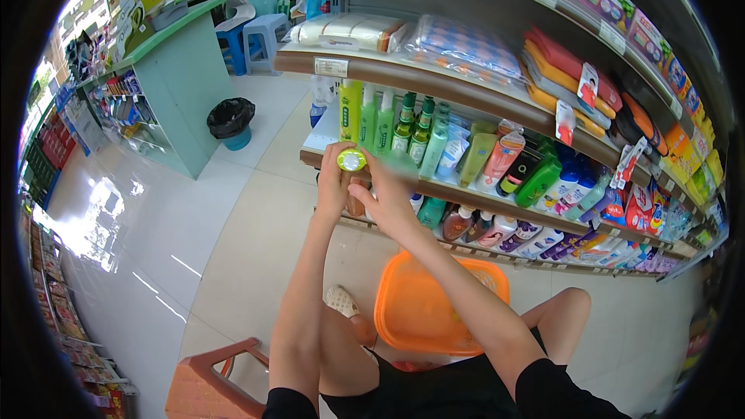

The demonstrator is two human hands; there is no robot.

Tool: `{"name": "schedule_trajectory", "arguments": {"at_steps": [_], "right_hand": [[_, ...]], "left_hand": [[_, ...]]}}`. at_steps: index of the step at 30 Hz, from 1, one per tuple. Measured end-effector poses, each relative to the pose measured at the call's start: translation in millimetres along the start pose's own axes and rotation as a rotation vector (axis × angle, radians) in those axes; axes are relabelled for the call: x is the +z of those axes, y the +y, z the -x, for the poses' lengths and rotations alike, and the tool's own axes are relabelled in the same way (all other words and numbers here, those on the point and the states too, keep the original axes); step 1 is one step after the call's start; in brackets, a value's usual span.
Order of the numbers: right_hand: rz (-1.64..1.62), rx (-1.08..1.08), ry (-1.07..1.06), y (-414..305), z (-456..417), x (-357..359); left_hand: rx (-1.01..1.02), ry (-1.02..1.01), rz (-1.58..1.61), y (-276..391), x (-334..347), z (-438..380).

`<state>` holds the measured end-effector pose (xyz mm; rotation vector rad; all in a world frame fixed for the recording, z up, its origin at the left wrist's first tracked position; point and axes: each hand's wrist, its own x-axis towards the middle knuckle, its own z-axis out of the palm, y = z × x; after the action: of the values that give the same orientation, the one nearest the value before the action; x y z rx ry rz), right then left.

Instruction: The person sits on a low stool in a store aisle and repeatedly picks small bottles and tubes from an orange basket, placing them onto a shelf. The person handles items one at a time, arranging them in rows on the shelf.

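Observation:
A yellow-green container with a round, whitish top [351,160] is held upright in front of the middle shelf, seen nearly from above. My left hand [332,180] wraps around its left side. From the right, my right hand [387,195] grips it, with the forefinger at the rim and the thumb lower down. A blurred pale green patch [401,164] lies over the back of my right hand; what it is cannot be made out. Just behind stand green bottles [384,122] and a tall yellow-green box [350,109] on the shelf. My hands hide most of the container's body.
An orange plastic basket [442,308] sits on the floor between my legs. Bottles and tubes [492,160] fill the shelf rightward, with more bottles [503,231] below. A reddish-brown plastic stool [215,381] is at lower left. A lined bin [231,122] stands by the green counter [174,99].

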<state>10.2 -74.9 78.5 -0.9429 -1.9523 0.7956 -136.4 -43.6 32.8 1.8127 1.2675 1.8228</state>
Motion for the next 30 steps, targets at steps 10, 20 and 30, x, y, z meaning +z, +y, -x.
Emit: {"name": "schedule_trajectory", "arguments": {"at_steps": [10,20,30], "right_hand": [[0.081,0.014,0.002,36,-43,35],[0.064,0.059,-0.014,53,-60,41],[0.094,0.069,-0.027,58,-70,45]], "left_hand": [[-0.120,-0.033,0.115,-38,-6,-27],[-0.229,-0.047,0.141,-61,2,-31],[-0.297,-0.085,0.082,-68,1,-35]]}}
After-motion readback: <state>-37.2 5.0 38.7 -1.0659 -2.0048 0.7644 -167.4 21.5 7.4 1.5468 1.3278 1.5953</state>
